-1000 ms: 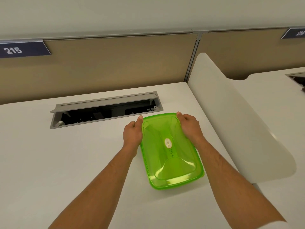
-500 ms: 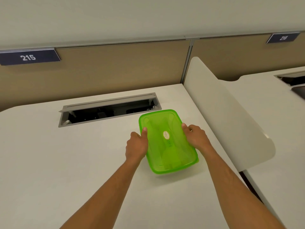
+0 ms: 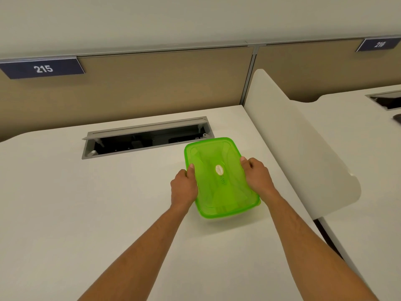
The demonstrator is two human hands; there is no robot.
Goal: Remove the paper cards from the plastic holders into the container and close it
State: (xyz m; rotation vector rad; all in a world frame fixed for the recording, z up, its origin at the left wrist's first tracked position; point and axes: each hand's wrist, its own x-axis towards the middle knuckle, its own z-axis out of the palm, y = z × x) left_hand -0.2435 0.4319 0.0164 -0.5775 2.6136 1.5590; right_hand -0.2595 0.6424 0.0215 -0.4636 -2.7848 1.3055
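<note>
Left hand (image 3: 184, 187) and right hand (image 3: 257, 177) grip lidded container (image 3: 219, 192); contents indistinct.

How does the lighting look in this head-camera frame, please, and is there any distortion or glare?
Head view: soft, even light; faint shadow under the green container on the desk. Wide-angle bending curves the partition rail. The lid shows mild sheen, no harsh glare. The 216 sign is slightly blurred.

Single head cam, looks fwd and down at desk (image 3: 108, 213), hands close.
</note>
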